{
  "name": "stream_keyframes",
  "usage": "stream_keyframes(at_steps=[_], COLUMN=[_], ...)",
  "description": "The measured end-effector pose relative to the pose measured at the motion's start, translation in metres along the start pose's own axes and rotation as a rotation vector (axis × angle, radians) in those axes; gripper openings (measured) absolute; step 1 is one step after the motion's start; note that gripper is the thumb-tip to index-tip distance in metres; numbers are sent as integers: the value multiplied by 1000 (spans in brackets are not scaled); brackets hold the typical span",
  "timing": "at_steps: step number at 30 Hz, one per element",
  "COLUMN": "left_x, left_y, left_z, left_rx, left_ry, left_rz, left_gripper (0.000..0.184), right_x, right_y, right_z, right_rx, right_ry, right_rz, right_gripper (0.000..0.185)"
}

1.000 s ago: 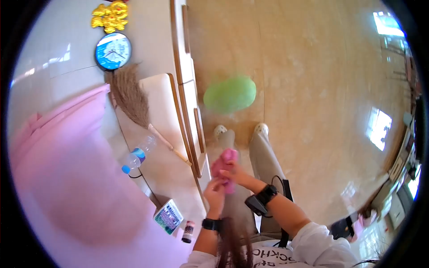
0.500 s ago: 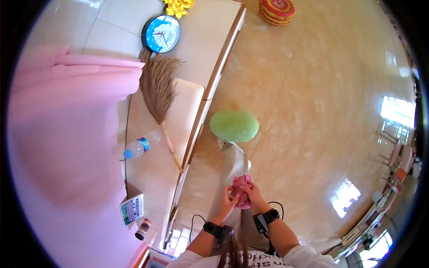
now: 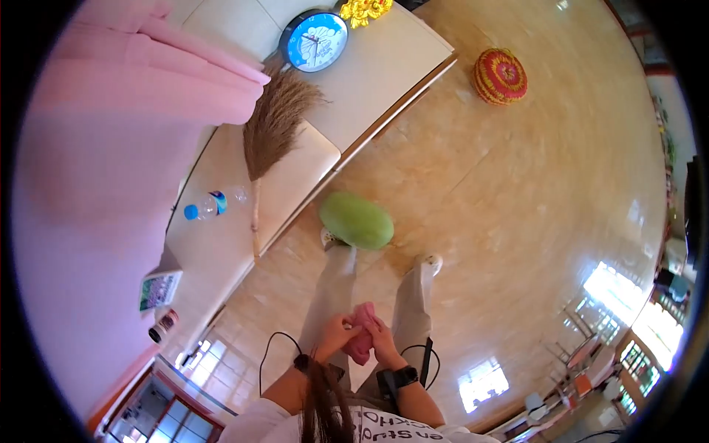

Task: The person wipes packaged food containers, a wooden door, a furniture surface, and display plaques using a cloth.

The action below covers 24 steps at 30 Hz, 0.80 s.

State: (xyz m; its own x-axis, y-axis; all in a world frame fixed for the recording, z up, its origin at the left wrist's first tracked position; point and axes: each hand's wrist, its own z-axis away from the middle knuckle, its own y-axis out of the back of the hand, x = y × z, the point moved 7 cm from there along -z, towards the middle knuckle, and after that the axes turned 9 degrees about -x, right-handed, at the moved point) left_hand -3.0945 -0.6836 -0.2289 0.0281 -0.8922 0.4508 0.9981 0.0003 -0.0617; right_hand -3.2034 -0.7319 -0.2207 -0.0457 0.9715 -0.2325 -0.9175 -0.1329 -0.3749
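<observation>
A crumpled pink cloth (image 3: pixel 360 341) is held between both hands in front of my legs. My left hand (image 3: pixel 335 334) grips its left side with bent fingers. On its right side, my right hand (image 3: pixel 382 344) is closed round the cloth. Beyond the hands, a large green melon-like object (image 3: pixel 357 221) lies on the floor beside my left shoe. Both wrists wear dark bands, and a strand of hair hangs over the left forearm.
Along the left, a cabinet top (image 3: pixel 369 96) bears a broom (image 3: pixel 275 125), a blue clock (image 3: pixel 316 40), a plastic bottle (image 3: pixel 207 207), a small box (image 3: pixel 159 290) and a jar (image 3: pixel 164 325). Pink fabric (image 3: pixel 111 184) hangs there. A red-yellow round cushion (image 3: pixel 500 76) sits on the floor.
The view has turned, bringing the round cushion into sight and shifting the cabinet. My feet have moved, with the left shoe now beside the green object. The pink cloth stays in both hands.
</observation>
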Motion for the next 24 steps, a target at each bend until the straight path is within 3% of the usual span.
stream_keyframes(at_steps=[2, 6, 9, 12, 15, 18, 23, 24], left_x=[2, 47, 95, 103, 172, 217, 200, 200], left_y=[-20, -73, -134, -207, -248, -264, -248, -240], left_z=[-12, -26, -27, -64, -68, -66, -83, -84], left_rx=[110, 215, 150, 40, -5, -58, -27, -9], left_ry=[-32, -43, 104, 11, -140, -67, -28, -8], left_rz=[211, 289, 351, 159, -41, -202, 86, 314], left_gripper=[49, 50, 45, 41, 37, 32, 32, 31], right_x=[-18, -62, -111, -161, -176, -186, -186, -183], right_y=[19, 79, 127, 190, 261, 287, 284, 281], right_z=[2, 4, 33, 58, 59, 61, 45, 38], right_rx=[-57, -188, -227, -99, -53, -29, 27, 23], right_ry=[-25, 17, -58, 78, 181, 170, 113, 101], right_rz=[-22, 69, 200, 264, 368, 225, 211, 209], right_gripper=[46, 45, 29, 26, 20, 12, 5, 9])
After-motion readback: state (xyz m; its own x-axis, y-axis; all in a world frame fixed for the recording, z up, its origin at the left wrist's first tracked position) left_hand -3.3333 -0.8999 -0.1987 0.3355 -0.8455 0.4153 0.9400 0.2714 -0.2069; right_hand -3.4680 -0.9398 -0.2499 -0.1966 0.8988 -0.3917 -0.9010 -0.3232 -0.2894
